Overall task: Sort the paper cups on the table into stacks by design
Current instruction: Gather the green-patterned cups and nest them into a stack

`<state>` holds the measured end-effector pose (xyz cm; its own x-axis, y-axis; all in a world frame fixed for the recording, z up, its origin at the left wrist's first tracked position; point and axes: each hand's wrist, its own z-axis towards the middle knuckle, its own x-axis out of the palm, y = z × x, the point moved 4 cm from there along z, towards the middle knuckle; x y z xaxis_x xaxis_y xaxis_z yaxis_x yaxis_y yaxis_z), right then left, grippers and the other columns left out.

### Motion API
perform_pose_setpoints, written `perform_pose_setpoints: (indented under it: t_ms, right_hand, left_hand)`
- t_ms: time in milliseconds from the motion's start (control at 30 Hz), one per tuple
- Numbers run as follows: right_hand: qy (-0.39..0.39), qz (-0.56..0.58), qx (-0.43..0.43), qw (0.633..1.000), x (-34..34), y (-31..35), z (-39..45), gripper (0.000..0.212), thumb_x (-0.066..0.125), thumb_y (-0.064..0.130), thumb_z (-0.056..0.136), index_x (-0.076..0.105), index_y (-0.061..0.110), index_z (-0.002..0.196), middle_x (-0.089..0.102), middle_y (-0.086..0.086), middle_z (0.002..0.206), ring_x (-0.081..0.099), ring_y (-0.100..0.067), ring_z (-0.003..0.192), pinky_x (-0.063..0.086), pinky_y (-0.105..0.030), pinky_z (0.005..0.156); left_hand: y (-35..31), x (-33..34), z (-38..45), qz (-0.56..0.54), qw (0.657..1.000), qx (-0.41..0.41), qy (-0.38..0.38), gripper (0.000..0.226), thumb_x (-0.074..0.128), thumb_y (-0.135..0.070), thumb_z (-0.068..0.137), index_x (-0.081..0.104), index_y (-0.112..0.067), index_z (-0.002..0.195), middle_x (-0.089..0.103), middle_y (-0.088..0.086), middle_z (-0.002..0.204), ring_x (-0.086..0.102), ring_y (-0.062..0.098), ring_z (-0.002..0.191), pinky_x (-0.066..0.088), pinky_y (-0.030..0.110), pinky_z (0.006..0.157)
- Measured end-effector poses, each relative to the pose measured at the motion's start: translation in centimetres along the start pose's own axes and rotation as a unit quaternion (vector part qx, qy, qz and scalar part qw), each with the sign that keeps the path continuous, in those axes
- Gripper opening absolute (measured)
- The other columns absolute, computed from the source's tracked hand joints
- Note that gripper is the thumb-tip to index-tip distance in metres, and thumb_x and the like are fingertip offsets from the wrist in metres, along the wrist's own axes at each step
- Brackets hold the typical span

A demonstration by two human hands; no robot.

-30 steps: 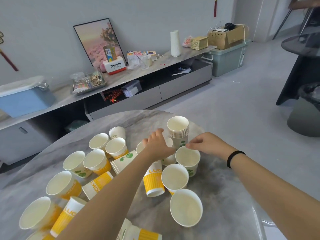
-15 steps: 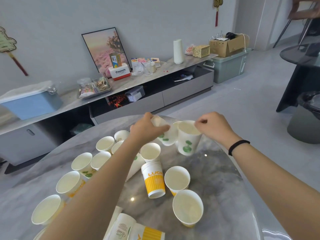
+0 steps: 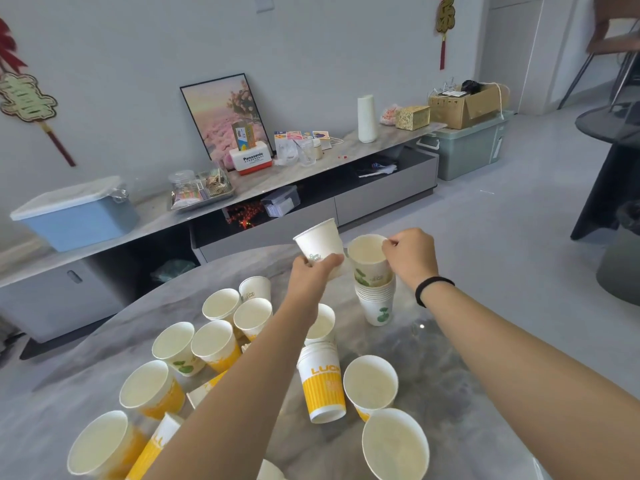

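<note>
Several paper cups stand and lie on the round grey marble table [image 3: 436,368]. My left hand [image 3: 313,273] grips a white cup [image 3: 318,242] with a green print by its base and holds it raised and tilted. My right hand [image 3: 412,256] pinches the rim of a green-leaf cup [image 3: 369,259] that sits partly inside the top of the green-leaf stack [image 3: 376,299]. An upside-down yellow "LUCKY" cup [image 3: 322,382] stands in the middle. Upright yellow cups [image 3: 370,382] and green-leaf cups [image 3: 178,348] are spread over the left and front.
Past the table runs a long low grey cabinet [image 3: 363,199] with a blue box [image 3: 76,216], a framed picture [image 3: 225,116] and a white vase [image 3: 367,119]. A dark table [image 3: 609,161] and a bin [image 3: 623,258] are at the right.
The right hand has set its green-leaf cup onto the stack. The left hand has lifted its cup higher and turned its mouth upward. The view has tilted up.
</note>
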<state>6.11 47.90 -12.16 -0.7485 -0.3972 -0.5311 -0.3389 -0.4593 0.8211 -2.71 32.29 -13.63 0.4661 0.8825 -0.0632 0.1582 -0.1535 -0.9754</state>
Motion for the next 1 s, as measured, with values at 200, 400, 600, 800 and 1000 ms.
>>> perform_pose_setpoints:
  t_ms: [200,400,600,800,1000]
  right_hand:
    - [0.037,0.033,0.064,0.997,0.1,-1.8,-0.2,0.045,0.048,0.019,0.088,0.037,0.009,0.046,0.038,-0.009,0.048,0.035,-0.029,0.054,0.030,-0.030,0.049]
    - [0.098,0.250,0.092,0.959,-0.4,-1.3,-0.3,0.042,0.028,0.039,0.097,0.062,0.022,0.115,0.062,0.000,0.118,0.055,-0.019,0.111,0.039,-0.034,0.095]
    - [0.154,0.211,0.089,0.961,1.3,-2.5,-1.0,0.041,0.034,0.034,0.098,0.050,0.022,0.133,0.048,0.001,0.142,0.043,-0.017,0.130,0.033,-0.030,0.102]
    - [0.168,0.185,0.078,0.965,2.4,-3.6,-1.9,0.042,0.032,0.014,0.099,0.041,0.020,0.140,0.036,0.001,0.150,0.033,-0.017,0.138,0.027,-0.023,0.104]
    - [0.165,0.131,0.006,0.978,1.7,-2.8,-2.6,0.043,0.036,0.017,0.099,0.038,0.025,0.141,0.030,0.002,0.154,0.024,-0.014,0.142,0.019,-0.028,0.115]
  left_hand:
    - [-1.8,2.2,-0.2,0.048,0.990,0.130,0.015,0.056,0.072,-0.022,0.079,0.041,-0.015,0.125,0.054,-0.003,0.106,0.055,0.010,0.094,0.041,0.023,0.079]
    - [-0.3,5.2,0.1,0.111,0.984,0.102,0.093,0.068,0.072,-0.022,0.080,0.035,-0.015,0.137,0.046,-0.009,0.118,0.045,0.009,0.106,0.035,0.025,0.086]
    - [1.3,6.0,0.2,0.150,0.979,0.075,0.118,0.105,0.078,-0.022,0.073,0.005,-0.020,0.149,0.039,0.001,0.139,0.041,0.023,0.130,0.034,0.026,0.094]
    - [2.6,6.2,0.0,0.275,0.946,0.106,0.134,0.100,0.069,-0.035,0.081,-0.001,-0.017,0.151,0.013,0.006,0.159,0.025,0.021,0.143,0.027,0.033,0.110]
    - [1.8,4.7,-0.6,0.295,0.939,0.123,0.127,0.092,0.065,-0.029,0.085,0.002,-0.018,0.151,0.002,0.001,0.160,0.007,0.018,0.148,0.017,0.034,0.115]
